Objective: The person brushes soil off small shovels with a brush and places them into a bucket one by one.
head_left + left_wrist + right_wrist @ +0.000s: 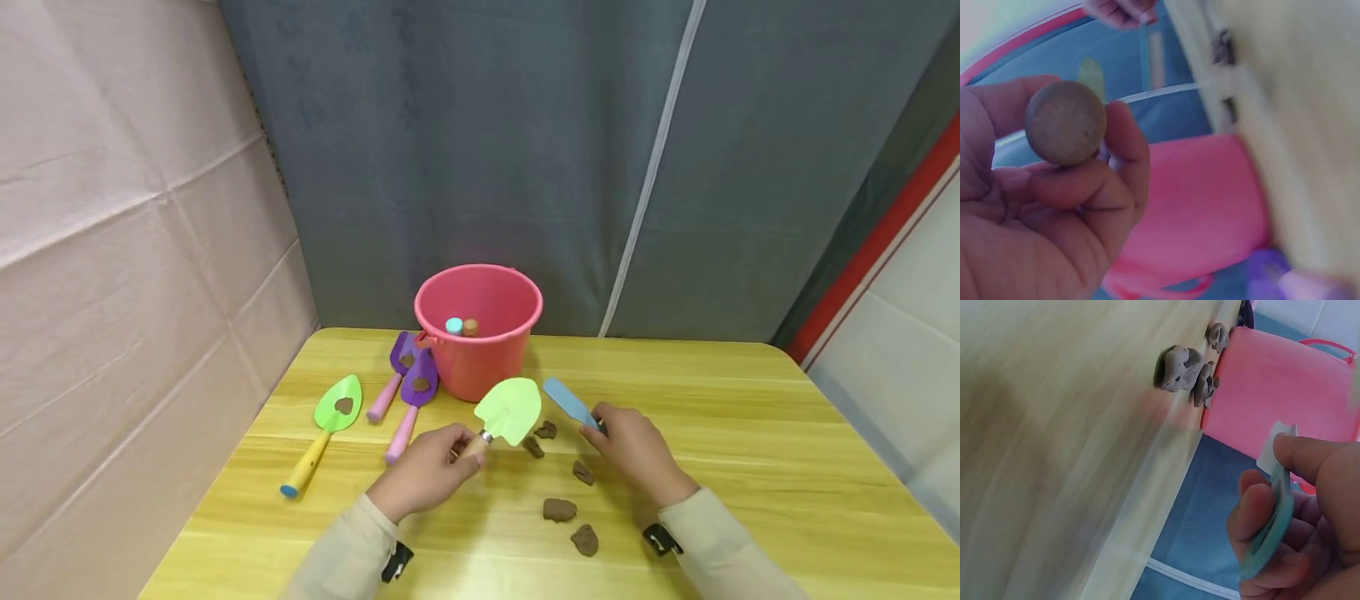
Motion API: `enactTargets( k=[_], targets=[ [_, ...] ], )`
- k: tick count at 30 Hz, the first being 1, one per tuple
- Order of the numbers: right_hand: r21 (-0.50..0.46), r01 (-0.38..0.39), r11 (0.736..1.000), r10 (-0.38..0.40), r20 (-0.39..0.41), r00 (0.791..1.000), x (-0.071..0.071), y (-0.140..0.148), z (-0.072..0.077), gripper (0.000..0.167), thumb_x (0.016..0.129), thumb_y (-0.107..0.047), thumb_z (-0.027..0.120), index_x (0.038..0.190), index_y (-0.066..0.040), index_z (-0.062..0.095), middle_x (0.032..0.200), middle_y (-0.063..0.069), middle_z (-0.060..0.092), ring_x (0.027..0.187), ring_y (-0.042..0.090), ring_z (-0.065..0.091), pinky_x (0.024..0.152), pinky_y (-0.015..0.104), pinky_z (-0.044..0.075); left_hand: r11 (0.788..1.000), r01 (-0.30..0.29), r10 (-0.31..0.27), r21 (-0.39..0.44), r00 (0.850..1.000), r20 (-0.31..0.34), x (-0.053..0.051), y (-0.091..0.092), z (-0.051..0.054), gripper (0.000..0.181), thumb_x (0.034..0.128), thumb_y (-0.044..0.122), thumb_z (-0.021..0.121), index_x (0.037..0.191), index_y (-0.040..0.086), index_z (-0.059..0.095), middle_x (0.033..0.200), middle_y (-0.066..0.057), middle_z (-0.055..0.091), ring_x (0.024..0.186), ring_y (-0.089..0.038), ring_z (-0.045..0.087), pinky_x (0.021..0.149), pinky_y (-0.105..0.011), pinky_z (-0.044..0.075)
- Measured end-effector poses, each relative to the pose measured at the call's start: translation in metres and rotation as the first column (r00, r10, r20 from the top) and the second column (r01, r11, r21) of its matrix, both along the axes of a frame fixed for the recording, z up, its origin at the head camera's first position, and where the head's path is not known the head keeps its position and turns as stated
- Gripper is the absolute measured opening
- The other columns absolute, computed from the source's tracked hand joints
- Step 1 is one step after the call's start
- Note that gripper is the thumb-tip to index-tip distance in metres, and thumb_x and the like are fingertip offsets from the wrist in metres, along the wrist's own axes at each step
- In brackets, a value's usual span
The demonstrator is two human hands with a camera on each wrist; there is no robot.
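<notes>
My left hand point(427, 471) grips the wooden handle of a small toy trowel point(510, 410) with a pale green blade, held above the table. The round end of its handle point(1065, 123) faces the left wrist view. In my right hand point(637, 450) is a flat blue plastic spatula point(568, 402), its blade pointing toward the trowel, a short gap between them. The right wrist view shows fingers and thumb curled round its teal handle point(1266, 540). Several brown clay lumps point(559, 509) lie on the table between and below the hands.
A pink bucket point(480, 367) stands at the back, two handle ends showing inside. To its left lie two purple trowels point(418, 380) with pink handles and a green trowel point(347, 404) with a yellow handle, each bearing a brown lump. A grey curtain point(480, 150) hangs behind the table.
</notes>
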State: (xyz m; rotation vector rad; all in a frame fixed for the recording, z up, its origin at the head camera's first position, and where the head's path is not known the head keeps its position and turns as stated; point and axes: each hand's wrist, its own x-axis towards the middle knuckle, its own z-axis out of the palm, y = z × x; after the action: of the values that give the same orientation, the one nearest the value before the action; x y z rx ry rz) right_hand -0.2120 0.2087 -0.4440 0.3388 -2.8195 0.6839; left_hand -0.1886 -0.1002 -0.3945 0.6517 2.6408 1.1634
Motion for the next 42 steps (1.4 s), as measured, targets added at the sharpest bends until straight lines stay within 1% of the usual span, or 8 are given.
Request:
enactTargets(
  k=[6, 11, 16, 22, 26, 34, 37, 42],
  targets=[
    [0.028, -0.011, 1.0, 0.011, 0.032, 0.999, 0.004, 0.007, -0.001, 0.016, 0.092, -0.019, 0.072, 0.089, -0.007, 0.062, 0.059, -0.005, 0.046, 0.048, 0.008, 0.036, 0.045, 0.024, 0.03, 1.0, 0.001, -0.004, -0.024, 0.994, -0.106, -0.016, -0.011, 0.06, 0.016, 0.0957, 0.022, 0.067, 0.105, 0.009, 0.066, 0.081, 0.003, 0.062, 0.067, -0.013, 0.056, 0.059, -0.032, 0.049],
    [0.05, 0.002, 0.999, -0.004, 0.043, 0.999, 0.013, 0.019, 0.0, 0.015, 0.093, -0.019, 0.071, 0.089, -0.009, 0.061, 0.059, -0.006, 0.044, 0.047, 0.008, 0.035, 0.044, 0.023, 0.029, 0.991, -0.05, 0.028, -0.125, 0.985, -0.172, -0.048, -0.017, 0.112, 0.02, 0.0955, 0.031, 0.066, 0.101, 0.012, 0.069, 0.079, 0.002, 0.063, 0.068, -0.015, 0.057, 0.064, -0.033, 0.049],
    [0.032, 0.005, 0.999, -0.007, 0.047, 0.999, 0.02, 0.03, 0.003, 0.014, 0.093, -0.018, 0.071, 0.089, -0.01, 0.061, 0.058, -0.005, 0.042, 0.047, 0.008, 0.033, 0.044, 0.023, 0.027, 0.97, -0.144, 0.103, -0.195, 0.973, -0.206, -0.086, -0.014, 0.137, 0.028, 0.0956, 0.039, 0.064, 0.093, 0.011, 0.069, 0.079, -0.004, 0.063, 0.067, -0.018, 0.057, 0.059, -0.032, 0.049],
    [0.037, 0.015, 0.999, -0.018, 0.068, 0.998, 0.023, 0.035, 0.0, 0.014, 0.093, -0.019, 0.07, 0.09, -0.01, 0.061, 0.056, -0.006, 0.041, 0.047, 0.007, 0.032, 0.044, 0.023, 0.027, 0.957, -0.252, 0.206, -0.144, 0.94, -0.272, -0.122, 0.0, 0.132, 0.031, 0.0945, 0.028, 0.067, 0.073, 0.008, 0.058, 0.071, -0.004, 0.059, 0.061, -0.018, 0.049, 0.052, -0.03, 0.04],
    [0.043, 0.027, 0.999, -0.029, 0.064, 0.997, 0.025, 0.036, -0.002, 0.014, 0.093, -0.019, 0.071, 0.09, -0.009, 0.061, 0.057, -0.006, 0.042, 0.048, 0.008, 0.033, 0.045, 0.023, 0.027, 0.95, -0.302, 0.268, -0.081, 0.919, -0.289, -0.137, 0.006, 0.118, 0.025, 0.0964, 0.022, 0.064, 0.079, 0.007, 0.057, 0.078, -0.004, 0.067, 0.072, -0.018, 0.056, 0.057, -0.03, 0.041],
    [0.03, 0.017, 0.999, -0.019, 0.077, 0.997, 0.026, 0.035, -0.003, 0.013, 0.093, -0.018, 0.071, 0.092, -0.008, 0.062, 0.058, -0.006, 0.044, 0.048, 0.008, 0.034, 0.045, 0.023, 0.028, 0.944, -0.327, 0.304, -0.05, 0.918, -0.254, -0.151, 0.001, 0.097, 0.014, 0.1011, 0.017, 0.054, 0.093, 0.005, 0.054, 0.083, -0.006, 0.073, 0.085, -0.023, 0.062, 0.072, -0.034, 0.046],
    [0.026, 0.009, 1.0, -0.011, 0.075, 0.997, 0.026, 0.034, -0.004, 0.013, 0.093, -0.018, 0.071, 0.091, -0.009, 0.062, 0.058, -0.006, 0.044, 0.048, 0.007, 0.034, 0.045, 0.023, 0.028, 0.934, -0.349, 0.317, -0.074, 0.907, -0.279, -0.153, -0.004, 0.091, 0.013, 0.0999, 0.015, 0.055, 0.093, 0.004, 0.055, 0.081, -0.006, 0.071, 0.082, -0.024, 0.061, 0.071, -0.035, 0.047],
    [0.023, 0.013, 1.0, -0.015, 0.084, 0.996, 0.027, 0.034, -0.004, 0.012, 0.093, -0.018, 0.07, 0.091, -0.009, 0.062, 0.059, -0.006, 0.045, 0.048, 0.008, 0.035, 0.045, 0.023, 0.029, 0.925, -0.363, 0.321, -0.116, 0.906, -0.274, -0.154, -0.01, 0.085, 0.013, 0.0984, 0.015, 0.057, 0.093, 0.004, 0.057, 0.078, -0.009, 0.061, 0.073, -0.024, 0.059, 0.064, -0.033, 0.047]
  ],
)
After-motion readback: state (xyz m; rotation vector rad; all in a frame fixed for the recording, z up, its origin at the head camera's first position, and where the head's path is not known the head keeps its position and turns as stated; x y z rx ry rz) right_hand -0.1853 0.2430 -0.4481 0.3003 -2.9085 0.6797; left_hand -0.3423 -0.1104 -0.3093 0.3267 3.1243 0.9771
